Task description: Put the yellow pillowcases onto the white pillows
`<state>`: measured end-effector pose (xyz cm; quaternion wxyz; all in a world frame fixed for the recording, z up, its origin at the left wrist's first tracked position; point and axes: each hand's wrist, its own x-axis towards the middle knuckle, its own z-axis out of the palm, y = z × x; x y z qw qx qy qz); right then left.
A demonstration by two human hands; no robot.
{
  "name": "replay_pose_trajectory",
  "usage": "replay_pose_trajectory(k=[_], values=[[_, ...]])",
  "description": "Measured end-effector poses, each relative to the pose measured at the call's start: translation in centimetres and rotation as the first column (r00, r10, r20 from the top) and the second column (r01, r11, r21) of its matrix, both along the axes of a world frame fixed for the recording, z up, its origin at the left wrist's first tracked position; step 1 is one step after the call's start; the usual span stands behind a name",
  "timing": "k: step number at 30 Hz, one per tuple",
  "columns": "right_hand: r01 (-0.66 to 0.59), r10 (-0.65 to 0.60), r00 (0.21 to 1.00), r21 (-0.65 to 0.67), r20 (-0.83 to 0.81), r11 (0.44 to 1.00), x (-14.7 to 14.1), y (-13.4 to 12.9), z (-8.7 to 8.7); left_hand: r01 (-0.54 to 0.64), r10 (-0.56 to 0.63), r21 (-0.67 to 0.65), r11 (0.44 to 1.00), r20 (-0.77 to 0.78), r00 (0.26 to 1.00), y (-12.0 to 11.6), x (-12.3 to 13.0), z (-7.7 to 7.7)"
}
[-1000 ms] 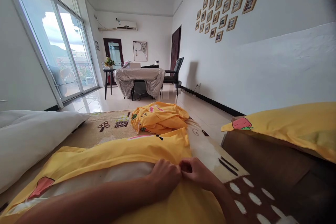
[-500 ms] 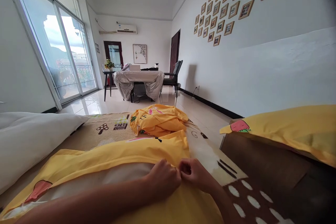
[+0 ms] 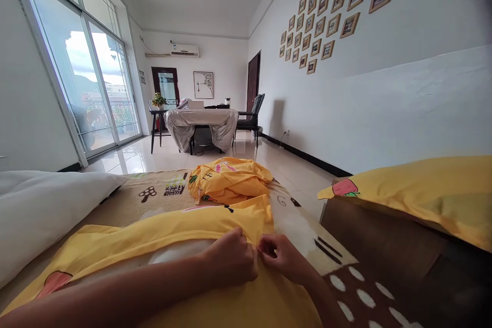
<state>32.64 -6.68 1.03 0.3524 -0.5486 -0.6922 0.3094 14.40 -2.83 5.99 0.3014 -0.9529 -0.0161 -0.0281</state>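
A yellow pillowcase with printed fruit lies in front of me, and a white pillow shows through its long opening. My left hand is closed in a fist on the edge at the opening's right end. Beside it, my right hand pinches the same edge, thumb and forefinger bent together. The two hands nearly touch. Whether a zipper lies between the fingers is too small to tell. My left forearm covers part of the opening.
A crumpled orange-yellow cloth lies just beyond, on a patterned beige blanket. A white pillow without a cover rests at left. Another yellow-covered pillow sits on a brown box at right. A plastic-draped table stands farther back.
The view has tilted up slightly and shifted to the right. Both hands keep their hold on the pillowcase edge, with hardly any movement along it.
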Motion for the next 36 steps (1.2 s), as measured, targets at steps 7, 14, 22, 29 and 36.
replay_pose_trajectory(k=[7, 14, 22, 29, 36], values=[[0.007, -0.007, 1.000, -0.004, -0.023, 1.000, -0.1, 0.0, 0.1, 0.017, -0.021, 0.072, 0.997, 0.049, 0.999, 0.5, -1.4, 1.2], [0.016, 0.028, 0.968, 0.172, -0.248, 0.985, -1.3, -0.7, 0.9, 0.043, -0.055, 0.088, 0.995, 0.138, 0.989, 0.5, -1.5, 1.3], [0.018, 0.039, 0.966, 0.222, -0.254, 0.975, -1.3, -0.6, 0.5, 0.056, -0.069, 0.086, 0.995, 0.158, 0.985, 0.6, -1.4, 1.3], [0.054, -0.013, 0.984, 0.228, -0.177, 0.972, -1.4, -0.6, 0.3, 0.043, -0.054, 0.094, 0.995, 0.122, 0.991, 0.6, -1.5, 0.9], [0.012, -0.002, 0.997, 0.144, -0.074, 0.989, -1.3, -0.5, -0.2, 0.057, -0.070, 0.117, 0.992, 0.107, 0.992, 0.6, -1.7, 0.8]])
